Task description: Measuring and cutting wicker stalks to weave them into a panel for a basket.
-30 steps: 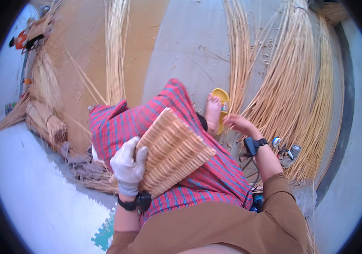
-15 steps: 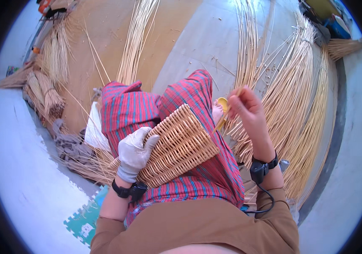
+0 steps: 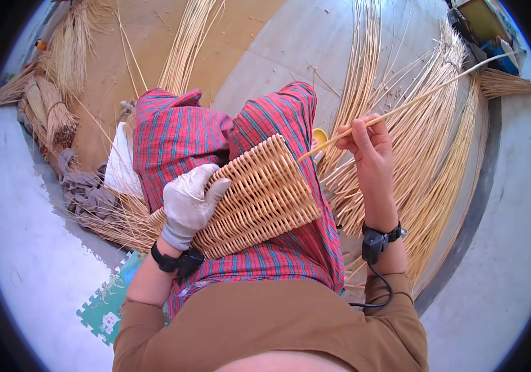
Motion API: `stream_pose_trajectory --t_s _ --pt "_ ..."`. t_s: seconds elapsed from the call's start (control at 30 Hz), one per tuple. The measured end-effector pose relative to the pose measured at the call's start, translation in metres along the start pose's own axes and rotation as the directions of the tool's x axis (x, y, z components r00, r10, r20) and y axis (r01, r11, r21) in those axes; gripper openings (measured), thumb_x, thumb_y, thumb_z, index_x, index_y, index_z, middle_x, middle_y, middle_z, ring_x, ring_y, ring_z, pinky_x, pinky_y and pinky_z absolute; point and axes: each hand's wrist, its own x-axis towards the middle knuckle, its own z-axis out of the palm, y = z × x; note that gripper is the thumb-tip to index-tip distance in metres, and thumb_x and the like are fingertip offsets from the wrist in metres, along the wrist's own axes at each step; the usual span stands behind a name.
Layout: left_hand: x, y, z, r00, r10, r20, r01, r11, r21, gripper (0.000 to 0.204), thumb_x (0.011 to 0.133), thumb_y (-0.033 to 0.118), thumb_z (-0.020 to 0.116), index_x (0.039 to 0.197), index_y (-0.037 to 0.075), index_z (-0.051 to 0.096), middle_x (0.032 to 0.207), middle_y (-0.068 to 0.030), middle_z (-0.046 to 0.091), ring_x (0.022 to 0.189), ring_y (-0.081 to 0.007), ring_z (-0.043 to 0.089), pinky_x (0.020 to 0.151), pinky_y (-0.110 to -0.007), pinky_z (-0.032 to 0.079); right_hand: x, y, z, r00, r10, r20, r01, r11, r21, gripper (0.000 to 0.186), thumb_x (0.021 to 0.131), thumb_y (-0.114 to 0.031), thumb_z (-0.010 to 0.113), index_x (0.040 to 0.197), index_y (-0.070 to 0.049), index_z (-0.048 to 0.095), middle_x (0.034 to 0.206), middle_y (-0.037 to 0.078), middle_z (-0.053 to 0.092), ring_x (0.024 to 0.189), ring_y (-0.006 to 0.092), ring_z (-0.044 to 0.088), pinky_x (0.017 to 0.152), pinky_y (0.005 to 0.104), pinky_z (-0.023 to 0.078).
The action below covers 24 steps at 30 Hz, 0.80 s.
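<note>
My left hand, in a white glove, grips the left part of a woven rattan panel that lies tilted across my lap on red and blue checked cloth. My bare right hand pinches a long pale rattan strand between thumb and fingers, to the right of the panel. The strand's near end reaches the panel's right edge; its far end extends toward the upper right.
Long loose reed bundles lie on the floor to the right, others ahead. Tied bundles and grey cloth are at left, a green foam mat lower left. Dark items and a blue object sit upper right.
My right hand has risen from low beside the yellow sandal, bringing up a long strand now angled across the upper right. My left hand still grips the panel, which has tilted slightly.
</note>
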Motion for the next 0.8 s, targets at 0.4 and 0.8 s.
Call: stream_pose_trajectory --t_s 0.4,0.8 --pt "0.007 -0.006 0.006 0.997 0.073 0.005 -0.073 0.997 -0.023 0.03 0.091 0.029 0.076 0.102 0.001 0.07 0.087 -0.0156 0.073 0.073 -0.033 0.072 0.065 -0.037 0.057 -0.027 0.029 0.035 0.996 0.07 0.048 -0.071 0.997 0.026 0.018 0.109 -0.026 0.053 0.109 -0.007 0.049 0.093 0.012 0.072 0.078 0.014 0.068 0.075 0.0281 0.057" --pt "0.011 0.001 0.002 0.998 -0.005 0.068 0.007 1.0 -0.029 0.031 0.092 0.035 0.073 0.1 0.005 0.071 0.082 -0.0142 0.072 0.072 -0.0326 0.071 0.065 -0.038 0.056 -0.031 0.031 0.034 0.996 0.042 0.074 -0.036 0.997 -0.074 0.018 0.108 -0.022 0.055 0.102 -0.005 0.056 0.091 0.008 0.072 0.074 0.0103 0.065 0.07 0.0275 0.054"
